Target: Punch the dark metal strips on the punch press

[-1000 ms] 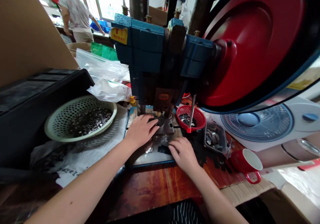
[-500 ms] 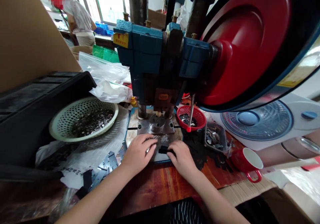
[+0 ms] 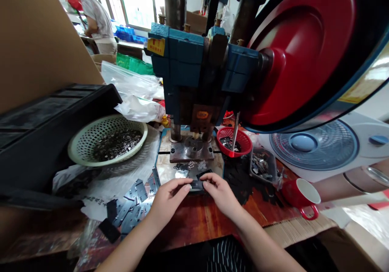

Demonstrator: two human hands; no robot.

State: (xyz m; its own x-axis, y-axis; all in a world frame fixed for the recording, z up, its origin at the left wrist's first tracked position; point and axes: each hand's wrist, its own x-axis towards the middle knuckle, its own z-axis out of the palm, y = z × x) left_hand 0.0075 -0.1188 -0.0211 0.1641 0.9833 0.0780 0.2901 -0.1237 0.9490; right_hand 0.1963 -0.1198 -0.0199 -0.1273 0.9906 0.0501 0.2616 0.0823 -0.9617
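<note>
A small dark flat piece [image 3: 197, 184] is held level between my two hands at the front edge of the press base. My left hand [image 3: 174, 195] pinches its left end, and my right hand [image 3: 218, 189] pinches its right end. Just behind them, small silvery bits [image 3: 201, 165] and dark pieces [image 3: 181, 167] lie on the press base [image 3: 164, 170]. Beyond these sits a metal die plate [image 3: 191, 152] under the head of the blue press [image 3: 185, 57]. Flat dark pieces [image 3: 133, 201] are piled left of my left hand.
A green basket [image 3: 75, 150] of small parts stands left. To the right are a red basket [image 3: 243, 152], a clear tray [image 3: 263, 166], a red mug [image 3: 299, 195] and a fan [image 3: 313, 144]. Another person [image 3: 99, 22] stands in the back left.
Both hands have come together around the dark piece; my left hand has moved back from the silvery bits. The view has shifted slightly, and the other person's pose differs.
</note>
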